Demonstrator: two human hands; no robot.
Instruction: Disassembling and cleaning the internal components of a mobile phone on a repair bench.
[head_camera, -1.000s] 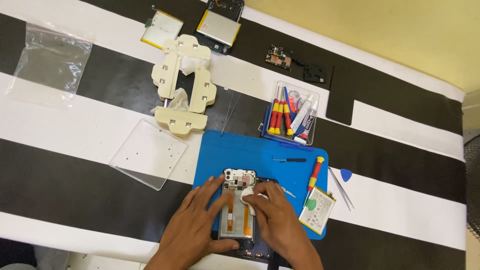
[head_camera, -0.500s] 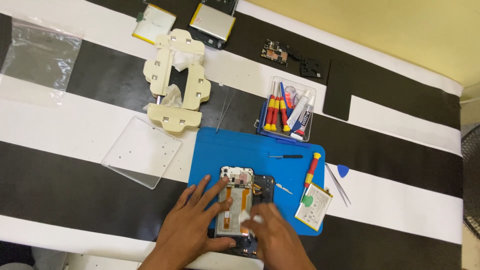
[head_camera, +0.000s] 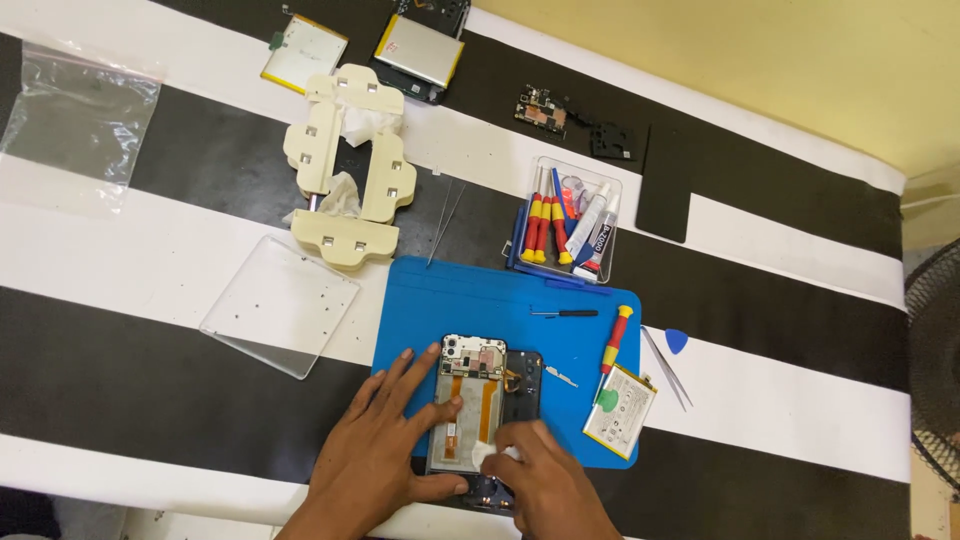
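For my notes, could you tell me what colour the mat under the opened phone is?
Blue mat, seen in the head view.

Matt blue rubbery mat (head_camera: 450, 300)

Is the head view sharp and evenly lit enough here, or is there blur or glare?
Head view: even, soft light with faint shadows; the opened phone and left hand are sharp, the right hand is slightly motion-blurred at its fingertips, and mild glare sits on the clear plastic bag.
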